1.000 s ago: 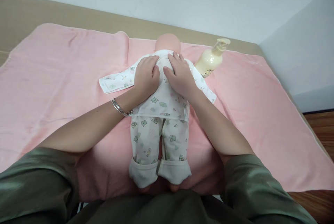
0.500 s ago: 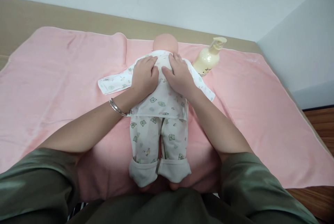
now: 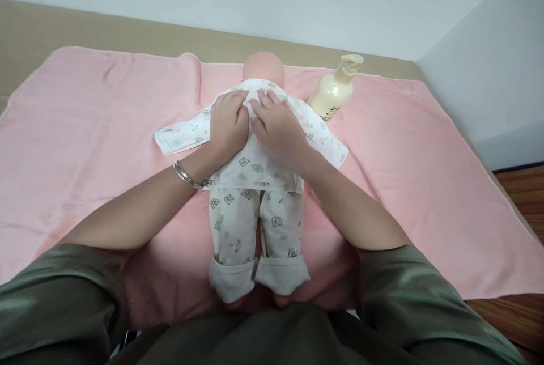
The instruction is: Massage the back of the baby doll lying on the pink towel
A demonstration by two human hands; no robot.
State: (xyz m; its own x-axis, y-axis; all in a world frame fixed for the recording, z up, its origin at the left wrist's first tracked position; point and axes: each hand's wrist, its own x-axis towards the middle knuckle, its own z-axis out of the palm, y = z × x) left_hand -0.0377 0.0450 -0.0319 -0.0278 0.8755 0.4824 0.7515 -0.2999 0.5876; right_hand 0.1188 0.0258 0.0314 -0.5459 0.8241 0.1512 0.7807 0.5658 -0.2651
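Arms extended toward 12 o'clock, left hand and right hand lie palm-down, gripping nothing, on the doll atop a blanket; at their two o'clock, a bottle carries print unreadable from here.

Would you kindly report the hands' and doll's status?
Left hand open on shirt; right hand alongside, contact unclear. Doll lying on pink blanket. Pump bottle beside it, clear of hands.

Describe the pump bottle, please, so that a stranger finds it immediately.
Find the pink blanket, then the doll lying on it. Beside the doll's sleeve at picture right is the pump bottle: pale yellow and glossy, unlike the patterned white clothes.
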